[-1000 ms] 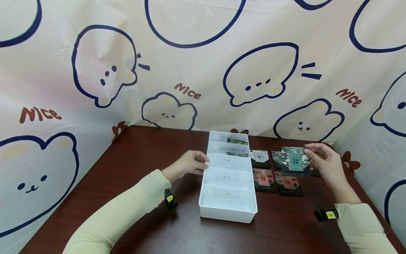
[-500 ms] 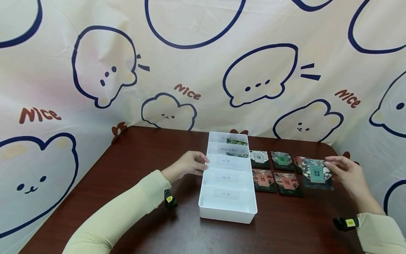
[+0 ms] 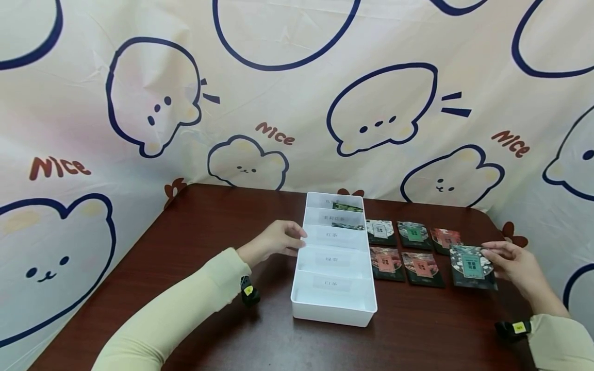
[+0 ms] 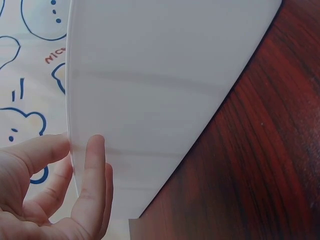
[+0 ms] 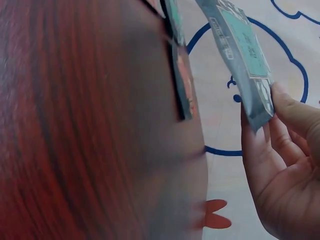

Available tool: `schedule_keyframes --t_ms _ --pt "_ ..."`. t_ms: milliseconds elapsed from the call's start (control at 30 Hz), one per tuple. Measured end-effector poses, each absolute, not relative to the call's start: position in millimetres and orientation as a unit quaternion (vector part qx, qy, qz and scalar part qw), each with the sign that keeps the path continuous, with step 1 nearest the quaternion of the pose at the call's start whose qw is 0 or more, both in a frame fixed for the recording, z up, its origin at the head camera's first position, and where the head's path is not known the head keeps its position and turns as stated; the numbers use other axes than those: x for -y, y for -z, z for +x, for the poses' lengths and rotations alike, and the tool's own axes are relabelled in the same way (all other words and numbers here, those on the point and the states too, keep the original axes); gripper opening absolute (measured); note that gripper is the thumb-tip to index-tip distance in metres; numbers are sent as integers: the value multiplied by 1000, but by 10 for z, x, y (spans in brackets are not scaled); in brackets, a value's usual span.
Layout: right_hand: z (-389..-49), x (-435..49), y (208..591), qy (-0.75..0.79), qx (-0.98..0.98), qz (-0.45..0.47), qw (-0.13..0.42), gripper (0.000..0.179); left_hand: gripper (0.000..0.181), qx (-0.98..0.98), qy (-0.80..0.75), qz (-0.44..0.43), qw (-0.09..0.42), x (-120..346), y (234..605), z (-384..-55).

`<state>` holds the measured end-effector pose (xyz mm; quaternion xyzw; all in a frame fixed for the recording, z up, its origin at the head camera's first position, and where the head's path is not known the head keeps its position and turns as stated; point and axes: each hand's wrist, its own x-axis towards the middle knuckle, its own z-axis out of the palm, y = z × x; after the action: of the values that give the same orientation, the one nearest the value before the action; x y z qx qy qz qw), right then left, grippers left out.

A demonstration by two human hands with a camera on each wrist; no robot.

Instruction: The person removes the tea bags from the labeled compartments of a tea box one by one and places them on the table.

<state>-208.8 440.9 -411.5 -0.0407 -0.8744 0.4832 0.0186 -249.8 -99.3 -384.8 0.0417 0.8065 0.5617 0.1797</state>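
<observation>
My right hand (image 3: 515, 268) pinches a dark tea packet (image 3: 472, 267) with a pale floral print and a teal label by its right edge. In the right wrist view the packet (image 5: 245, 60) is tilted, apart from the tabletop, between thumb and fingers. A long white divided box (image 3: 334, 314) stands in the middle of the table. My left hand (image 3: 276, 239) rests against its left side; in the left wrist view, fingertips touch the rim and straight fingers (image 4: 92, 180) lie by the outer wall. Green packets (image 3: 347, 207) stick up in its two far compartments.
Right of the box, several tea packets lie in two rows: white (image 3: 380, 232), green (image 3: 414, 235) and red (image 3: 445, 239) behind, red ones (image 3: 386, 264) in front. Paper labels (image 3: 331, 283) mark the compartments. A patterned curtain (image 3: 306, 103) hangs behind the brown table (image 3: 223, 206).
My right hand has carried the teal-labelled tea packet rightward and down, from over the back row to the right end of the front row. My left hand has stayed by the box.
</observation>
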Motion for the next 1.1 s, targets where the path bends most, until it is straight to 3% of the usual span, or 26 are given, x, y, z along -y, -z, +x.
schedule_keyframes --t_ms 233,400,533,1100 --pt "-2123 -4437 4188 -448 893 -48 -7 8 21 -806 -562 43 180 996 3845 -2502" --pt "-2171 -4438 4218 -414 908 -57 -25 42 19 -806 -562 47 179 994 3846 -2499" --pt "-2211 -4417 4228 -402 913 -52 -36 53 20 -802 -568 47 177 987 3842 -2487" --pt "-2300 -4351 4296 -366 927 -80 -36 52 20 -804 -565 50 177 971 3836 -2494"
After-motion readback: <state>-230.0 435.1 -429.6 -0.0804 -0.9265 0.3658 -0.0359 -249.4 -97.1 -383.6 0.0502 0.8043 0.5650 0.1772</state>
